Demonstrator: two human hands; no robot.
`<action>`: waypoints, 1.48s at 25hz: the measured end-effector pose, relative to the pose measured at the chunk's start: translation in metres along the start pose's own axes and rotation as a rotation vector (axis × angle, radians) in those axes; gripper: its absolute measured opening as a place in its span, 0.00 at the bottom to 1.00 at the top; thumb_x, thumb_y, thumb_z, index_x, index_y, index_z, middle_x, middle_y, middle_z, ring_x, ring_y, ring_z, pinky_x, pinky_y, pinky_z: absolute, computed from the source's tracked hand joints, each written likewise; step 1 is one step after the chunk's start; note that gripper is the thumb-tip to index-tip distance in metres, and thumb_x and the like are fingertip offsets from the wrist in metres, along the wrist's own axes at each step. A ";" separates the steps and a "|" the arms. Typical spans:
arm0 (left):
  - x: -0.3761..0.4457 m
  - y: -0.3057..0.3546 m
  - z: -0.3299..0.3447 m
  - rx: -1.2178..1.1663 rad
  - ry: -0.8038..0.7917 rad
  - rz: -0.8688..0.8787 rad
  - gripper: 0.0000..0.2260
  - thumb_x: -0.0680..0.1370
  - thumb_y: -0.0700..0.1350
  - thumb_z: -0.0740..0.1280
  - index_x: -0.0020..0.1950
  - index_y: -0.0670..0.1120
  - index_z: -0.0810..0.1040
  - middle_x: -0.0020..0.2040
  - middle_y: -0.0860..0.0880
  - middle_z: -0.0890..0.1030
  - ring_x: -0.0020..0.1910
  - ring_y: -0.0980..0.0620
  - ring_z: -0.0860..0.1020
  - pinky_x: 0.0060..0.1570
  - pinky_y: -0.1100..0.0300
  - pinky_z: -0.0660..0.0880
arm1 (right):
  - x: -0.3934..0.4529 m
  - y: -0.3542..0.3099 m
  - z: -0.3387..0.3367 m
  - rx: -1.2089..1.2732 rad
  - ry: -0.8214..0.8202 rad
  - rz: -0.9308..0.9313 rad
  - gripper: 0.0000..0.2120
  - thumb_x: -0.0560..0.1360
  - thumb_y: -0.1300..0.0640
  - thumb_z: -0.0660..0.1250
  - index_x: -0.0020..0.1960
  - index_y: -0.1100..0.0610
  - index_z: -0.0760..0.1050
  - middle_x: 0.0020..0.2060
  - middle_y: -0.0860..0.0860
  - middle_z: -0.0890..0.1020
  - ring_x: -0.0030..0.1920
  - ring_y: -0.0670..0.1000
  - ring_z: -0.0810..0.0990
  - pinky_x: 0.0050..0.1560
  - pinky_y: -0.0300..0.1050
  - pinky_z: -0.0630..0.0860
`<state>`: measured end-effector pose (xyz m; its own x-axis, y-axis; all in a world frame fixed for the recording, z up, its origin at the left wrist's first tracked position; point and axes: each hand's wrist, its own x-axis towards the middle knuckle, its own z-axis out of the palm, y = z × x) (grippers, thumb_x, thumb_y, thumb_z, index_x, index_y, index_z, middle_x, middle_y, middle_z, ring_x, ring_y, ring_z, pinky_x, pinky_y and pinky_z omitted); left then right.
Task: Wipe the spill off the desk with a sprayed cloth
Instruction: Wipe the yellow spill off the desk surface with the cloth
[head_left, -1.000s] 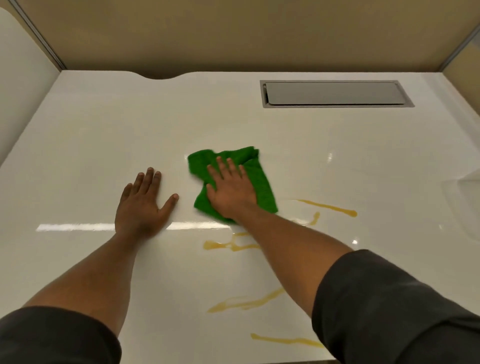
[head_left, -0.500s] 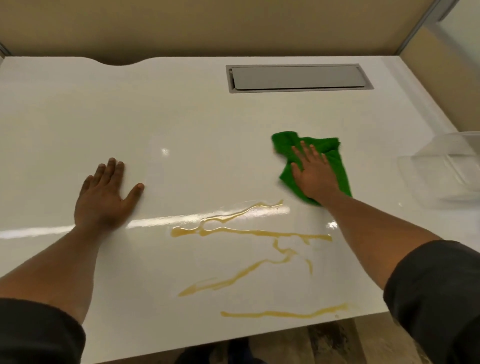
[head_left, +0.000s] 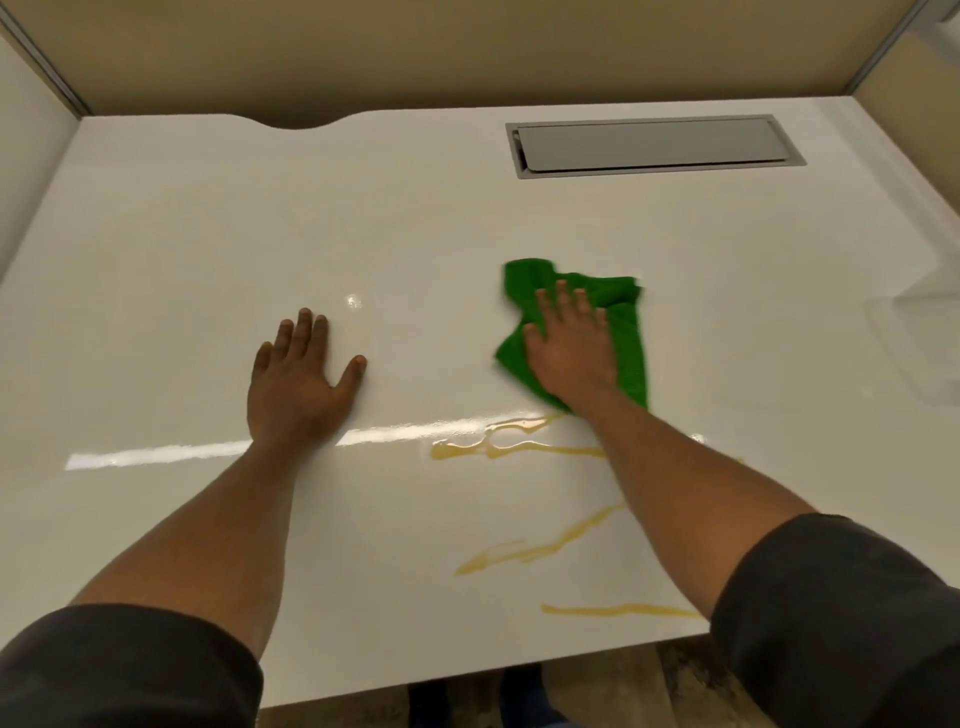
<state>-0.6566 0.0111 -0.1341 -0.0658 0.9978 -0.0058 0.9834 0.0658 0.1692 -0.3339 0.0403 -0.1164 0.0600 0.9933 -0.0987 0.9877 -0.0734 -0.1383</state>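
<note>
white desk (head_left: 208, 234), yellow spill (head_left: 519, 444), right hand (head_left: 571, 353) fingers flat on green cloth (head_left: 631, 348), left hand (head_left: 296, 384) splayed

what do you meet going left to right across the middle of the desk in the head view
left hand flat on the desk → right hand pressing the green cloth → clear plastic container at the right edge

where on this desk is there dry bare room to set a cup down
Bare patches: the left side of the desk beyond the left hand, and the strip between the green cloth and the grey cable hatch. Crowded: near right, amber spill streaks under the right hand.
</note>
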 end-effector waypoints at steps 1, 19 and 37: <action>0.000 -0.001 -0.001 -0.009 -0.002 0.011 0.34 0.79 0.65 0.46 0.81 0.48 0.51 0.81 0.51 0.52 0.80 0.51 0.50 0.78 0.51 0.48 | -0.006 -0.036 0.005 -0.005 -0.023 -0.074 0.29 0.81 0.43 0.46 0.79 0.53 0.51 0.79 0.56 0.53 0.78 0.58 0.51 0.76 0.59 0.49; -0.015 -0.005 -0.010 -0.615 0.252 -0.121 0.17 0.80 0.51 0.60 0.65 0.47 0.79 0.58 0.44 0.83 0.58 0.41 0.80 0.64 0.51 0.73 | -0.078 0.124 -0.010 -0.014 -0.053 0.099 0.27 0.83 0.47 0.48 0.79 0.54 0.52 0.79 0.56 0.53 0.78 0.59 0.52 0.76 0.61 0.52; -0.143 0.008 0.002 -0.128 -0.021 -0.062 0.25 0.83 0.50 0.50 0.79 0.41 0.57 0.80 0.45 0.56 0.79 0.47 0.54 0.77 0.53 0.49 | -0.116 -0.102 0.021 0.085 -0.126 -0.250 0.29 0.81 0.43 0.44 0.79 0.53 0.48 0.80 0.55 0.48 0.79 0.56 0.46 0.77 0.58 0.45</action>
<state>-0.6387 -0.1311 -0.1335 -0.1208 0.9919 -0.0403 0.9478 0.1273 0.2924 -0.4447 -0.0696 -0.1112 -0.2075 0.9630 -0.1717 0.9535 0.1600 -0.2553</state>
